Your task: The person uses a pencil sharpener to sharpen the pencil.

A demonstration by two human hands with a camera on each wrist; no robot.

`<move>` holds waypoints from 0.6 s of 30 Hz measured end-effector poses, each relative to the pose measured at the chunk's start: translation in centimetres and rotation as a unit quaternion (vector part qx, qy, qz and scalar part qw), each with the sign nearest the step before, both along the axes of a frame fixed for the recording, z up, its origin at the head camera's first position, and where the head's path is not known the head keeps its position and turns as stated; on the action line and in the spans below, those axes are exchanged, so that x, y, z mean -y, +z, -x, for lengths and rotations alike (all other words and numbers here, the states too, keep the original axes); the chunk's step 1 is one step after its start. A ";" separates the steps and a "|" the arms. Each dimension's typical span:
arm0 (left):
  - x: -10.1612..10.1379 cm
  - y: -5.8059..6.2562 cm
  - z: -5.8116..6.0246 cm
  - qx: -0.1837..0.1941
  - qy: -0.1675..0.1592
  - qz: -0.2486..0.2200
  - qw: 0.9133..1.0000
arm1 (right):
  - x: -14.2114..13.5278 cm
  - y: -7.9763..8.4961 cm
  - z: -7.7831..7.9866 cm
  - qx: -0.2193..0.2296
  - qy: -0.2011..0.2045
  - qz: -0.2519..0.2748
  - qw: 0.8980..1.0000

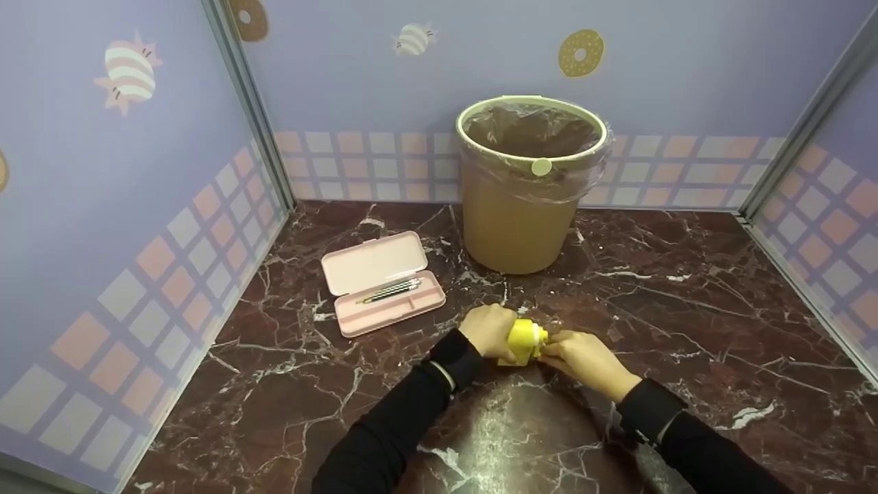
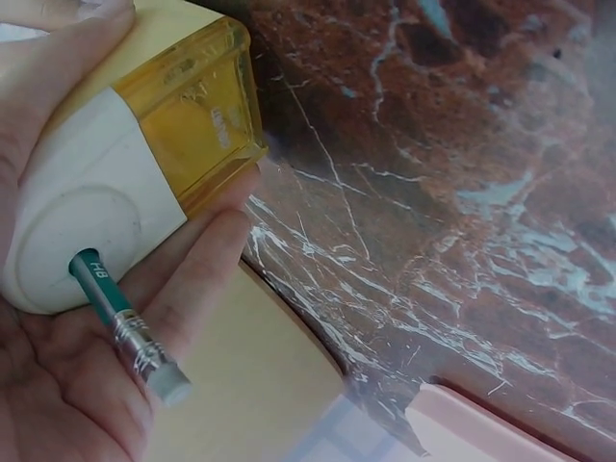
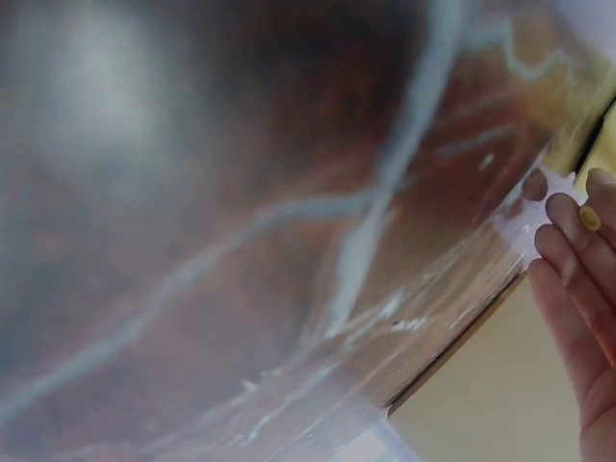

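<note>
A yellow and white pencil sharpener [image 1: 523,336] with a clear amber shavings drawer [image 2: 207,115] is gripped by my left hand [image 1: 488,331], which wraps over it close above the table. From its white face sticks a green pencil [image 2: 111,298] marked HB, with a metal ferrule and worn eraser; its point is hidden inside. On the opposite side, my right hand [image 1: 583,357] has its fingers curled at the crank. Between those fingers shows the small yellow end of the crank handle [image 3: 589,218].
An open pink pencil case [image 1: 387,315] with several pencils [image 1: 392,291] inside lies to the left. Behind stands a tan bin [image 1: 518,226] lined with a clear plastic bag. Patterned walls [image 1: 384,165] enclose the dark marbled table [image 1: 288,425] at the back and sides.
</note>
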State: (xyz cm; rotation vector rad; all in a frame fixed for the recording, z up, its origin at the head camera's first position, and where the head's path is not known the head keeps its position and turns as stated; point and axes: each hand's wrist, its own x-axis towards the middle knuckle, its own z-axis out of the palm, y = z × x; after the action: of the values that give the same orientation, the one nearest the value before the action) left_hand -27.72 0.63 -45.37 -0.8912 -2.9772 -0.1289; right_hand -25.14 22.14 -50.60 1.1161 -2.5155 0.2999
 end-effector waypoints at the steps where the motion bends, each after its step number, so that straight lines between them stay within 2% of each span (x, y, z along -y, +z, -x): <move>1: 0.0 0.0 0.0 0.002 0.001 -0.001 1.000 | 0.0 0.0 -0.1 -0.002 0.001 -0.001 1.000; 10: -0.1 -0.2 -0.1 -0.003 -0.001 -0.001 1.000 | -0.1 0.2 -1.3 -0.011 0.009 -0.017 1.000; 18: 0.0 -0.1 0.1 0.008 0.005 -0.015 1.000 | 0.1 1.5 -2.1 -0.027 0.019 -0.039 0.999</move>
State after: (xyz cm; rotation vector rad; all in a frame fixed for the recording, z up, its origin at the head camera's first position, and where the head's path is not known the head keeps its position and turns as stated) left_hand -27.79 0.65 -45.51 -0.8755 -2.9852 -0.1816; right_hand -23.04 21.99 -49.07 1.1870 -2.4794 0.1795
